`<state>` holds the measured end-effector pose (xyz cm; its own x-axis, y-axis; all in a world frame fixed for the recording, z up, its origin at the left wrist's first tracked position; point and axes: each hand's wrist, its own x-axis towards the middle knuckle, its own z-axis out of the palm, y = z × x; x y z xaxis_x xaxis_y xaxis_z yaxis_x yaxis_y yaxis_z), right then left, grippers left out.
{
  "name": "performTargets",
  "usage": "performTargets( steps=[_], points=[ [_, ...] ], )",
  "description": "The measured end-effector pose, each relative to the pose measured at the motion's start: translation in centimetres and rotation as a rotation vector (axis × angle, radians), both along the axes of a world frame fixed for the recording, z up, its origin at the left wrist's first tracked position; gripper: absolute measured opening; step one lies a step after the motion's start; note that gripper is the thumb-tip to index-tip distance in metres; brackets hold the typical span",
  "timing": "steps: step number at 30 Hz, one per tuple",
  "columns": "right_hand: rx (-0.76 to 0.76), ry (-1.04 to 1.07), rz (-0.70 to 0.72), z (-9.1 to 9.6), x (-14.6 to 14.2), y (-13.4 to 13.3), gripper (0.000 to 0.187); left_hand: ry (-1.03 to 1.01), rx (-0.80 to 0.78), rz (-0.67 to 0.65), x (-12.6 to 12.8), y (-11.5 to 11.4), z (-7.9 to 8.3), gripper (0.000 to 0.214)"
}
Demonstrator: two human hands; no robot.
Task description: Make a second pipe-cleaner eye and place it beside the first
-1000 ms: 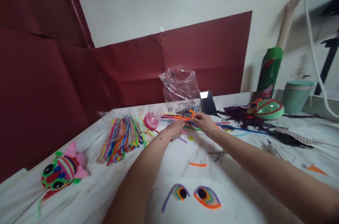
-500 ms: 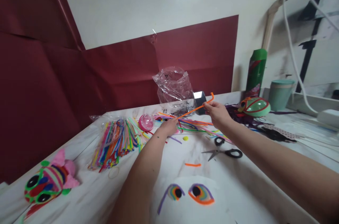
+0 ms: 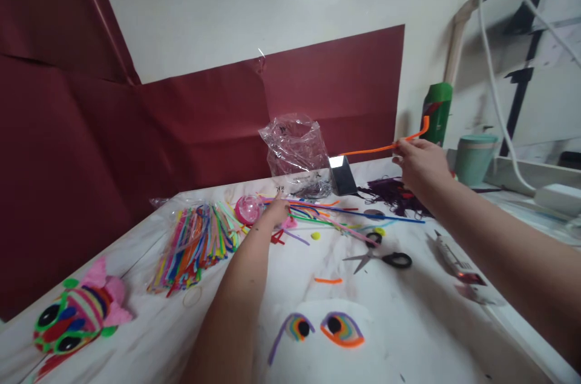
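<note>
My right hand (image 3: 422, 163) is raised above the back of the table, fingers pinched on an orange pipe cleaner (image 3: 370, 151) with a bent end. The strand stretches left past a dark glossy box (image 3: 344, 177). My left hand (image 3: 276, 213) rests at the left end of a loose pile of coloured pipe cleaners (image 3: 327, 212), forefinger and thumb apart; its other fingers are hidden. Nearest me, a white sheet (image 3: 318, 366) bears two eye shapes outlined in purple and orange pipe cleaner. A short orange piece (image 3: 328, 280) lies just beyond them.
Black-handled scissors (image 3: 374, 257) lie spread apart right of centre. A bag of pipe cleaners (image 3: 195, 248) and a colourful fish-like craft (image 3: 82, 314) are on the left. Behind stand a clear plastic bag (image 3: 297, 151), a green bottle (image 3: 438, 111) and a teal cup (image 3: 474, 160).
My right hand has moved up and right, drawing the orange pipe cleaner away from the pile. My left hand has shifted slightly left and no longer touches that strand.
</note>
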<state>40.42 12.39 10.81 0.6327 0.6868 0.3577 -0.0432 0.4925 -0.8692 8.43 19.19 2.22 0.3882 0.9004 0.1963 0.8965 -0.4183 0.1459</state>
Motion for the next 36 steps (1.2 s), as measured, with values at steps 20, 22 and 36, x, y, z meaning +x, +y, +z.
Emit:
performTargets(
  steps=[20, 22, 36],
  points=[
    [0.389, -1.729, 0.227, -3.4, -13.6, -16.5, 0.014, -0.008, 0.465, -0.412, -0.5, -25.6, 7.4, 0.029],
    [0.37, -1.763, 0.333, -4.9, -14.0, -19.1, 0.013, -0.021, 0.447, -0.45, -0.9, -27.3, 5.5, 0.031],
    [0.018, -1.684, 0.661, -8.0, -10.9, -28.2, 0.026, -0.22, 0.207, -0.329, -4.6, -34.1, 2.3, 0.024]
  ],
)
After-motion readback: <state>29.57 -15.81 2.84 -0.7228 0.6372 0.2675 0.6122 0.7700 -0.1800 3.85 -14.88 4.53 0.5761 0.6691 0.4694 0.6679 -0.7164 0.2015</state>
